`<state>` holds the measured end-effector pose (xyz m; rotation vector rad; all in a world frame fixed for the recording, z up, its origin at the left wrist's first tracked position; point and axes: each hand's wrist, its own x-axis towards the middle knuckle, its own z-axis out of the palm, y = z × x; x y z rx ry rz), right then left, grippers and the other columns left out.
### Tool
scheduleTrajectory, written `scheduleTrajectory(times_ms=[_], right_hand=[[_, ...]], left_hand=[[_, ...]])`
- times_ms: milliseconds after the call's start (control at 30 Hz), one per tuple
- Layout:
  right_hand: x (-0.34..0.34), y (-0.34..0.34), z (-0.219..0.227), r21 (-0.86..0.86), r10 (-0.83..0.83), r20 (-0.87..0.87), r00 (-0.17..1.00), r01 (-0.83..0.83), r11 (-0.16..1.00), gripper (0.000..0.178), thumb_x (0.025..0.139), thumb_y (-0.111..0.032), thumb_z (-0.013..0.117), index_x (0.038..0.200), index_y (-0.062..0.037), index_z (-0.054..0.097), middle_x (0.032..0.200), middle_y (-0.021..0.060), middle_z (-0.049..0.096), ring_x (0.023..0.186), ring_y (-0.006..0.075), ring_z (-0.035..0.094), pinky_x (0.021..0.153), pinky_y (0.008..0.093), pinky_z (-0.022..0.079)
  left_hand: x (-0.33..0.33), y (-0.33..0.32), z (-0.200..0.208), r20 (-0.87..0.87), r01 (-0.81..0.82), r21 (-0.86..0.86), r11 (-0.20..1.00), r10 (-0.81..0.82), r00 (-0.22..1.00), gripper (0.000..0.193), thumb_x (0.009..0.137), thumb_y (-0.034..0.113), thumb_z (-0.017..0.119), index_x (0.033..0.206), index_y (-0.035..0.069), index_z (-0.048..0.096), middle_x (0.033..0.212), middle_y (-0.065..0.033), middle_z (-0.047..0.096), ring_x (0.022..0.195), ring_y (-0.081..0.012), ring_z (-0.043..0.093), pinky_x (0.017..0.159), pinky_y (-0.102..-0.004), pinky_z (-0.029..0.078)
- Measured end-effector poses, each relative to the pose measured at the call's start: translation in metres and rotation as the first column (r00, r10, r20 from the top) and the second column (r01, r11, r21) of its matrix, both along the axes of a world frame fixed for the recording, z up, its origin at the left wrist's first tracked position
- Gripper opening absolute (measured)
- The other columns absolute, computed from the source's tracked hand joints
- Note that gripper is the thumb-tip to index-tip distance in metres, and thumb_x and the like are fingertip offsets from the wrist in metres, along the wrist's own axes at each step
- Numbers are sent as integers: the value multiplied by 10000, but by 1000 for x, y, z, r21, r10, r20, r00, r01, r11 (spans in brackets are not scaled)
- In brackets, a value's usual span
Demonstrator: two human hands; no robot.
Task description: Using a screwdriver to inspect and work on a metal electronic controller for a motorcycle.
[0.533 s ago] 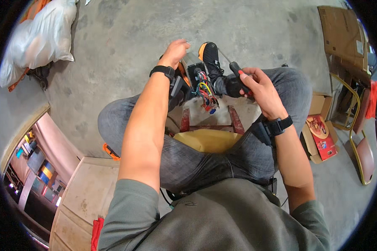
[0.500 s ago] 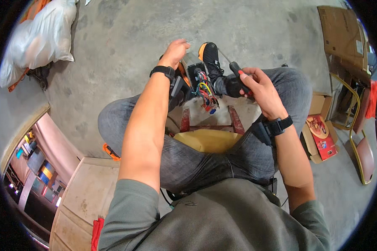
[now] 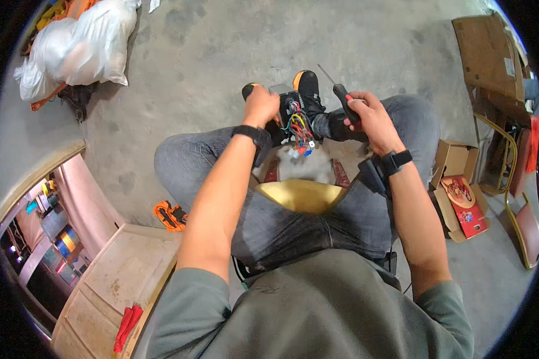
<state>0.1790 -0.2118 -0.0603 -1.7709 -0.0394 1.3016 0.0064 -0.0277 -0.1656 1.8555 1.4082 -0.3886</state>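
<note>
A black box (image 3: 287,106), with a bundle of coloured wires and connectors (image 3: 300,133) spilling from its near end, sits in front of my feet. My left hand (image 3: 262,106) is closed at the box's left edge and seems to grip it; its fingertips are mostly hidden. A screwdriver (image 3: 344,97) with a dark handle is in my right hand (image 3: 367,118), fingers wrapped round the handle. Its thin shaft points up and away to the left, apart from the box. Black shoes (image 3: 307,85) show just behind the box.
Between my knees is a yellow stool seat (image 3: 302,196). An opened carton (image 3: 458,194) and a folding chair (image 3: 521,230) stand to the right, below a large cardboard box (image 3: 488,57). White sacks (image 3: 93,45) lie far left; an orange strap bundle (image 3: 170,216) is beside my left knee.
My left hand has come down from above the box to its left edge. The screwdriver has swung to a steeper angle. The whole view has shifted slightly.
</note>
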Motion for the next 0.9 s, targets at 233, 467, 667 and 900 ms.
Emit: scheduleTrajectory(times_ms=[233, 467, 667, 900], right_hand=[[0, -10, 1, 93, -61, -53, 997, 65, 993, 356, 918, -205, 538, 1168, 49, 530, 792, 49, 566, 620, 116, 538, 545, 269, 432], [-10, -9, -8, 32, 77, 150, 986, -83, 996, 404, 863, -233, 658, 1123, 53, 541, 803, 83, 614, 635, 132, 579, 593, 290, 476], [-9, -9, -6, 24, 140, 151, 979, -145, 989, 363, 903, -215, 630, 1143, 30, 512, 781, 35, 569, 607, 95, 524, 522, 253, 434], [-15, -5, -4, 1, 212, 128, 969, -214, 977, 334, 901, -204, 626, 1121, 26, 524, 780, 35, 573, 602, 98, 528, 527, 254, 436]], left_hand=[[-7, -80, 0, 100, -130, -112, 985, 141, 985, 609, 908, 515, 536, 818, -78, 641, 824, -254, 654, 825, -360, 647, 770, -446, 484], [6, -106, -6, 158, -406, -229, 885, 446, 881, 898, 811, 717, 524, 1211, -88, 534, 1216, -334, 542, 1185, -449, 512, 989, -474, 406], [0, -141, 2, 171, -339, -29, 940, 339, 925, 1059, 681, 349, 837, 1424, -68, 208, 1384, -287, 343, 1257, -451, 420, 1064, -440, 370], [-16, -144, -29, 338, -413, -301, 860, 501, 797, 1028, 675, 258, 841, 1414, -51, 197, 1318, -263, 479, 1176, -358, 542, 1015, -380, 416]])
